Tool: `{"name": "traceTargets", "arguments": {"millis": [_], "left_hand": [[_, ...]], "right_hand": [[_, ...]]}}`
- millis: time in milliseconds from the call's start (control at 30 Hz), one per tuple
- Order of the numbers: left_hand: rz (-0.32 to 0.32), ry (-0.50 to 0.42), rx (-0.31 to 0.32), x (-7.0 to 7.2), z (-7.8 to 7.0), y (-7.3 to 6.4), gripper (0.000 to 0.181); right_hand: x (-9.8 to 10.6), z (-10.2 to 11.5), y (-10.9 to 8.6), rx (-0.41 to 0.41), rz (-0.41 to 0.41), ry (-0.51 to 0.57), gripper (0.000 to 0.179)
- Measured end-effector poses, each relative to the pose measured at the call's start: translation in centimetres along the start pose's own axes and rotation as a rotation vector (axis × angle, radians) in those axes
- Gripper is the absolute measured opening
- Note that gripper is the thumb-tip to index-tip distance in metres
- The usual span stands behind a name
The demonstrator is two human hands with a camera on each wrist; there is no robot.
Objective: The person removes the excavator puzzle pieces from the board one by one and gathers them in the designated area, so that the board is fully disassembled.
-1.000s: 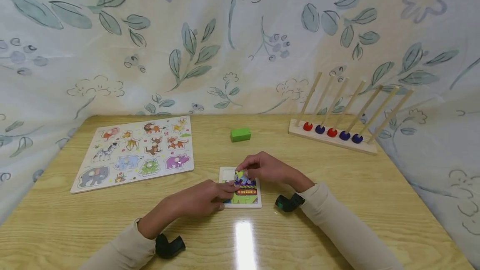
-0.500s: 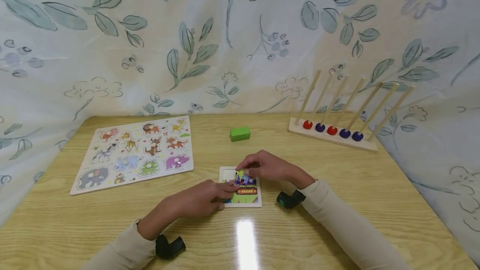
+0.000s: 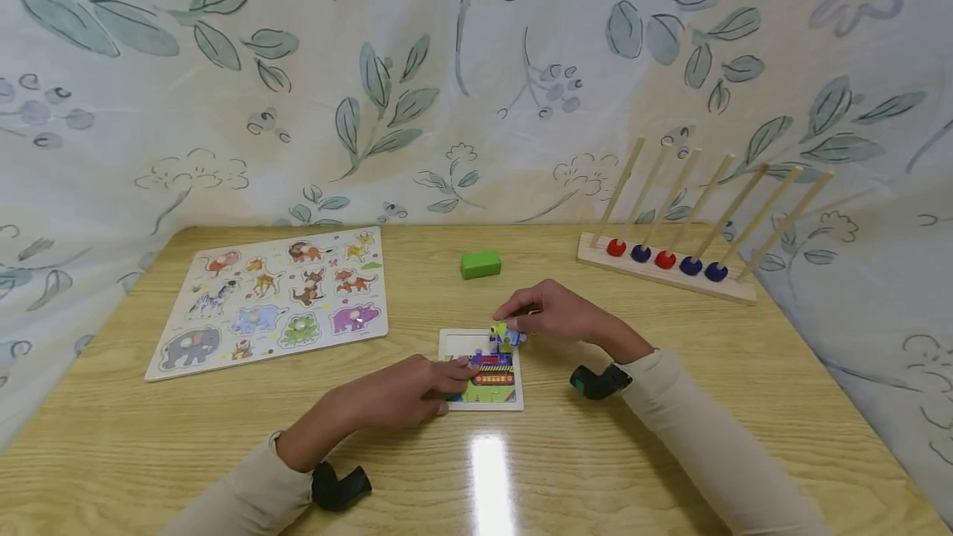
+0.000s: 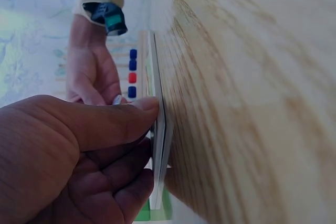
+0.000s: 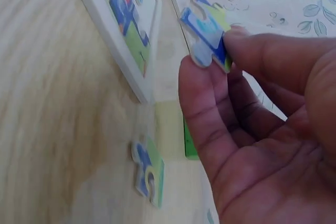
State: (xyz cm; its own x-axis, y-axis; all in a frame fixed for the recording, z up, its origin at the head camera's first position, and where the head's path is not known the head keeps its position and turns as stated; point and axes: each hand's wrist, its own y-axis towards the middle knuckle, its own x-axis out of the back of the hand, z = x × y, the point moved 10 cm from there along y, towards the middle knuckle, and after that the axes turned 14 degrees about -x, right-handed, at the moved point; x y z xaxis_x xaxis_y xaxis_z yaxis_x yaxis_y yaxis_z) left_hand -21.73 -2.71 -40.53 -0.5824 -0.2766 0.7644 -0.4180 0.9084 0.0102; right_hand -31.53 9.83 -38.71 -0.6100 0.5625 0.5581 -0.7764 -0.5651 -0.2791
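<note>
The left hand (image 4: 86, 153) holds a thin board (image 4: 162, 132) at its edge, the right hand (image 4: 93, 74) beyond.

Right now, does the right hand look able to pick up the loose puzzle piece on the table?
Probably not quite: the right hand pinches another puzzle piece, which it would likely have to put down first. Otherwise the way looks free: nothing covers the loose piece on the table.
</note>
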Motion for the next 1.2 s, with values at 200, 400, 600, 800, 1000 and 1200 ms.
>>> {"name": "traceTargets", "arguments": {"millis": [200,400,600,800,1000,1200], "left_hand": [[-0.003,0.011,-0.008,0.1,-0.3,-0.1,0.039],[-0.001,0.011,-0.009,0.3,-0.7,0.0,0.040],[-0.006,0.013,-0.022,0.2,-0.8,0.0,0.043],[-0.003,0.018,-0.031,0.1,-0.6,0.2,0.041],[0.002,0.032,-0.017,0.0,-0.4,0.2,0.040],[-0.003,0.022,-0.015,0.0,-0.5,0.1,0.042]], "right_hand": [[1.1,-0.6,-0.3,-0.021,-0.037,-0.046,0.021],[2.0,-0.7,-0.9,0.014,-0.033,-0.124,0.020],[3.2,-1.7,-1.4,0.008,-0.040,-0.186,0.020],[4.0,-3.3,-1.9,-0.041,-0.030,-0.202,0.021],[4.5,-3.8,-1.9,-0.048,-0.030,-0.232,0.021],[4.9,-4.1,-1.7,-0.083,-0.060,-0.257,0.021]]}}
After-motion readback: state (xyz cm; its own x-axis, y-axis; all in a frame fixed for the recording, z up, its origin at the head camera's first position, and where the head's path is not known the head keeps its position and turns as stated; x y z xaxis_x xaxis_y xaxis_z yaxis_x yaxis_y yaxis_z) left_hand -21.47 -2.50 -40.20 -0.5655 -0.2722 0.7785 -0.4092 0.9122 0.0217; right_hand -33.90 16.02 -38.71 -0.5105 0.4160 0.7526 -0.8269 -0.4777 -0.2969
